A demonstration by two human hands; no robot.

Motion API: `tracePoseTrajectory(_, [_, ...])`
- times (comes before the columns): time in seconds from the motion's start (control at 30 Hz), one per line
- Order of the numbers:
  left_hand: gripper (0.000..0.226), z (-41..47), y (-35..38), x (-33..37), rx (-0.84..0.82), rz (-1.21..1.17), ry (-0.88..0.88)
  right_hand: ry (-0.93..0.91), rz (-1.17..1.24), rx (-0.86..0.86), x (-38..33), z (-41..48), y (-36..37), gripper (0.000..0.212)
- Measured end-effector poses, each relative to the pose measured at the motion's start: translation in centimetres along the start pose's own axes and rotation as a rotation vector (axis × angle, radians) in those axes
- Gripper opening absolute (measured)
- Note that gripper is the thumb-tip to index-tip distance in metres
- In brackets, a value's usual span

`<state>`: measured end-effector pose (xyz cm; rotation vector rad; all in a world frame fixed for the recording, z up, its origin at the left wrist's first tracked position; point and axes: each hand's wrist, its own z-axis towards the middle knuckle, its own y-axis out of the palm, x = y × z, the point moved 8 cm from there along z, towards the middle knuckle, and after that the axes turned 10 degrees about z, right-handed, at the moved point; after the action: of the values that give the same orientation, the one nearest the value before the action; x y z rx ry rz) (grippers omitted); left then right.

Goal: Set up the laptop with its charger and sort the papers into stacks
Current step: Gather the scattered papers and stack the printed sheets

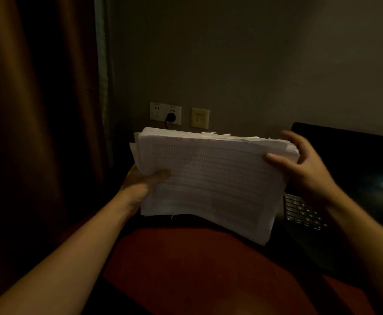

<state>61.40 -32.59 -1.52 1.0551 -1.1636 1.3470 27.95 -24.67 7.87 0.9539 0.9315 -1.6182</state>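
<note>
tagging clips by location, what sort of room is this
Probably a hotel room or bedroom, dimly lit. A heavy brown curtain hangs on the left, the wall sockets hold a black plug, and an open laptop sits on the right.

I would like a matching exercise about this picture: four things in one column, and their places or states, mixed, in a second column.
Things:
1. paper stack
2. laptop
3. black plug
4. curtain

Places or states:
a. hanging at the far left
b. in the white wall socket
c. held up in the left hand
d. open, at the right

Pairs: 1-c, 2-d, 3-b, 4-a
</note>
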Motion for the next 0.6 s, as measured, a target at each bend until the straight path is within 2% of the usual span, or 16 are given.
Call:
tracePoseTrajectory(0.07, [0.081,-0.3,0.4,0.2,-0.041,-0.033,0.01,0.117,0.244,0.042,4.1,-2.4,1.2,0.064])
tracePoseTrajectory(0.13, [0.062,-0.7,0.8,0.5,0.032,-0.013,0.018,0.1,0.207,0.108,5.2,-3.7,2.5,0.043])
tracePoseTrajectory(0.2, [0.033,-1.7,1.5,0.8,0.13,0.045,0.016,-0.006,0.184,0.18,3.8,-3.8,3.4,0.02])
tracePoseTrajectory(0.27, [0.014,-2.8,3.6,1.6,0.113,0.123,0.059,-0.08,0.179,0.198,2.6,-3.5,4.4,0.021])
tracePoseTrajectory(0.33, [0.002,-3.5,4.9,2.2,0.08,0.063,0.1,-0.078,0.173,0.224,2.7,-3.6,4.9,0.032])
tracePoseTrajectory(0.4, [0.024,-3.6,3.9,3.2,0.143,-0.076,0.173,-0.063,0.19,0.25,3.3,-4.1,4.2,0.045])
tracePoseTrajectory(0.5, [0.077,-2.8,1.3,4.7,0.26,-0.094,0.317,-0.069,0.238,0.253,3.0,-3.8,2.0,0.055])
tracePoseTrajectory(0.6, [0.09,-2.4,0.6,6.0,0.297,-0.078,0.36,-0.096,0.235,0.208,1.6,-2.8,0.5,0.071])
